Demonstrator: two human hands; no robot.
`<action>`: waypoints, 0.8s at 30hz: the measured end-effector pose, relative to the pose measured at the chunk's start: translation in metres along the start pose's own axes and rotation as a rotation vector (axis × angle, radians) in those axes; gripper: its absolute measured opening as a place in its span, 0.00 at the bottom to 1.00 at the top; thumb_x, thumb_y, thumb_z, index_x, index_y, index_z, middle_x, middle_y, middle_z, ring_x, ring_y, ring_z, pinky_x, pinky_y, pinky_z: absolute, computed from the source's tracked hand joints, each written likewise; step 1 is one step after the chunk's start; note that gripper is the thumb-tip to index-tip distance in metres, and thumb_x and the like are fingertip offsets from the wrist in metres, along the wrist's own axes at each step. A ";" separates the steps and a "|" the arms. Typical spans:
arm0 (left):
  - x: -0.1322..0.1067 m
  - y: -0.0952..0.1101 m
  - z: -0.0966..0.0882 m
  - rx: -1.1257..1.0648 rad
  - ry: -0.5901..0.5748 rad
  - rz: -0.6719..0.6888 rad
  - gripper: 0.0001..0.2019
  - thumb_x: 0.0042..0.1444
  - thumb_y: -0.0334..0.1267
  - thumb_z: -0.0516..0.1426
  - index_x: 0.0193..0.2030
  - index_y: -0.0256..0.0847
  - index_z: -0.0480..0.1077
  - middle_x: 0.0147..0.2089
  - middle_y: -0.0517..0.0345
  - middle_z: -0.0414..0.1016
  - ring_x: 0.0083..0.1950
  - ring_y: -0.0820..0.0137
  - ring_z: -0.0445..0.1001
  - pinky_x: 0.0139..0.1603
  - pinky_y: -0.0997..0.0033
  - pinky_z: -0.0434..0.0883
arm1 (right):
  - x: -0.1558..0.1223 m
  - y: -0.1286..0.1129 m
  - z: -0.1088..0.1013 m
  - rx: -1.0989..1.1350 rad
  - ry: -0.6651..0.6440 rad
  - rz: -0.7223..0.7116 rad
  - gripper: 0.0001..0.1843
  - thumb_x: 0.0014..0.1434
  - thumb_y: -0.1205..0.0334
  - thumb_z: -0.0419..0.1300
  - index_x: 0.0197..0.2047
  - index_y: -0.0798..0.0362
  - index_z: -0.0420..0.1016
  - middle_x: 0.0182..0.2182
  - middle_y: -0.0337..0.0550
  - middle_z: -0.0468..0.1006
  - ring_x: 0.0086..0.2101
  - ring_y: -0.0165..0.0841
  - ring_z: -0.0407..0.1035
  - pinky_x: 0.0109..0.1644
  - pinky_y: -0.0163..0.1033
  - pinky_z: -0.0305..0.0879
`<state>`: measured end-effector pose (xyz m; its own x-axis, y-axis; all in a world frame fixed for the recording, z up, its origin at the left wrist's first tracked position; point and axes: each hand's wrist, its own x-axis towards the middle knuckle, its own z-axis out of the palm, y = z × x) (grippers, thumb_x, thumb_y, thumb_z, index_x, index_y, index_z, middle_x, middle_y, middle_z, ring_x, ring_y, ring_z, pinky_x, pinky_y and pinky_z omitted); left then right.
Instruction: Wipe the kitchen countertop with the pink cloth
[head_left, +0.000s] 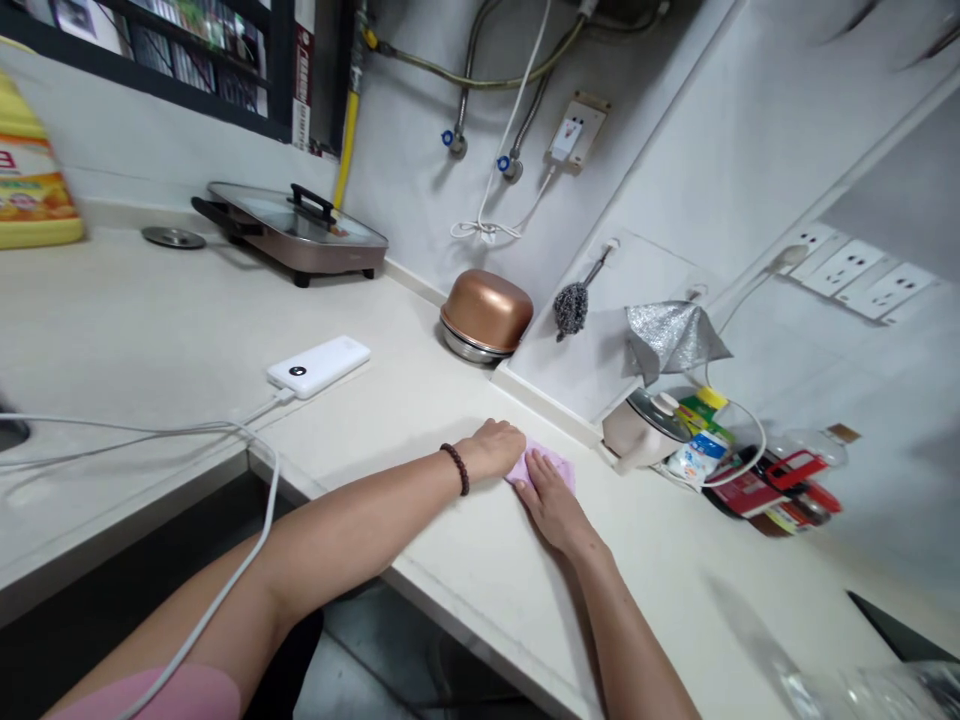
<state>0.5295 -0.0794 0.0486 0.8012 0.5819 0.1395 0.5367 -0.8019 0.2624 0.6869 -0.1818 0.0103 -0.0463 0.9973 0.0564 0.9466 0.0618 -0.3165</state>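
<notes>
A small pink cloth lies flat on the pale countertop, close to the wall. My left hand, with a dark bead bracelet on the wrist, is curled into a loose fist against the cloth's left edge, and its fingertips are hidden. My right hand lies flat on top of the cloth with its fingers stretched out, pressing it onto the counter.
A white power bank with a white cable sits to the left. Behind are an upturned copper pot, an electric griddle with glass lid and a yellow bottle. A small rice cooker and packets crowd the right corner.
</notes>
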 end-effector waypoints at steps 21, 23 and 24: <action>-0.010 0.012 -0.007 -0.065 -0.130 0.068 0.08 0.47 0.37 0.66 0.35 0.36 0.79 0.36 0.48 0.81 0.40 0.61 0.78 0.38 0.70 0.71 | -0.017 -0.020 -0.033 -0.098 -0.029 -0.034 0.20 0.67 0.53 0.47 0.36 0.50 0.78 0.38 0.46 0.79 0.39 0.38 0.72 0.46 0.41 0.65; -0.007 0.010 0.000 -0.026 -0.105 0.086 0.07 0.51 0.34 0.63 0.37 0.35 0.79 0.40 0.46 0.81 0.43 0.62 0.78 0.41 0.70 0.71 | -0.021 -0.017 -0.025 -0.080 -0.024 -0.074 0.21 0.67 0.52 0.47 0.52 0.52 0.76 0.51 0.49 0.77 0.52 0.41 0.69 0.57 0.44 0.62; -0.005 0.008 0.004 -0.002 -0.087 0.094 0.07 0.54 0.33 0.60 0.38 0.34 0.78 0.42 0.44 0.81 0.45 0.62 0.78 0.43 0.70 0.71 | -0.021 -0.015 -0.019 -0.082 -0.022 -0.082 0.25 0.67 0.50 0.47 0.60 0.54 0.71 0.59 0.51 0.72 0.59 0.42 0.64 0.62 0.46 0.58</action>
<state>0.5311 -0.0898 0.0459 0.8678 0.4905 0.0798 0.4580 -0.8518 0.2544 0.6801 -0.2042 0.0315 -0.1312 0.9896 0.0582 0.9622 0.1412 -0.2331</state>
